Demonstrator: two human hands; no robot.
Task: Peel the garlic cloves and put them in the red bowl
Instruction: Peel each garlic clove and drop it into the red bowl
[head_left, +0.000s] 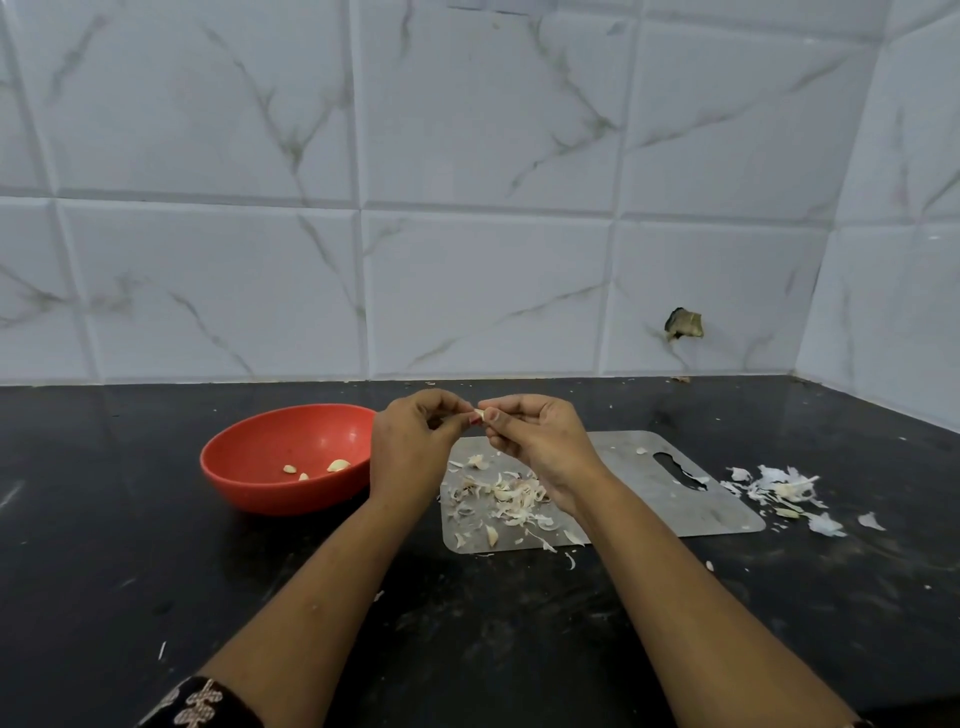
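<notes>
Three peeled cloves are lying at the bottom of the red bowl, which is sitting on the dark worktop just left of the steel board. So the job is looking partly done.

Both hands are working in the air above the board's left end. The left hand and the right hand are each pinching one small clove between fingertips and thumb. That clove is probably mid-peel, though how much skin is clinging to it is too small to tell.

Loose skins are piling up on the board, and more scraps are lying on the worktop to its right. At least one pale clove-shaped piece is waiting near the board's front edge, so some peeling is likely remaining before the bowl is holding everything.
</notes>
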